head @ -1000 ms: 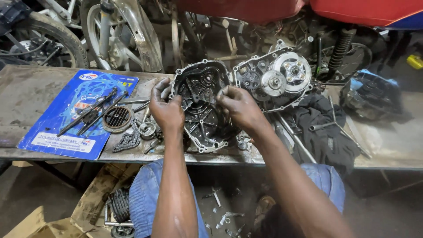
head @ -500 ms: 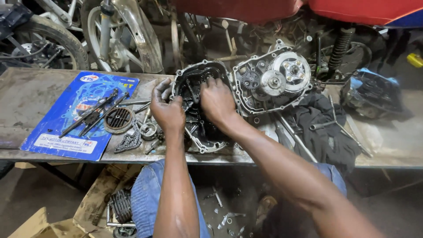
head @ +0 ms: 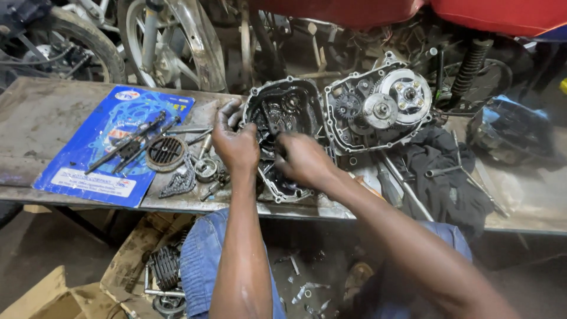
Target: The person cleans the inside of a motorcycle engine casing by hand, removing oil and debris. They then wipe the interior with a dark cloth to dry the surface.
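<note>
A black, oily engine side cover [head: 289, 106] lies open-side up on the metal bench [head: 41, 124]. My left hand [head: 235, 145] grips the cover's left rim. My right hand [head: 304, 159] rests inside the cover's lower half with the fingers curled; whether it holds a small part is hidden. To the right of the cover sits the engine case [head: 378, 109] with exposed gears and a round clutch.
A blue gasket pack [head: 112, 147] with black rods on it lies at left, beside a round slotted filter [head: 165, 152], a chain piece [head: 177, 183] and small parts. A black rag [head: 443, 171] and long bolts lie at right. Motorcycle wheels stand behind; cardboard and a cylinder sit below.
My right hand slid from the cover's upper part down into its lower half. My left hand stayed on the rim. The view shifted slightly.
</note>
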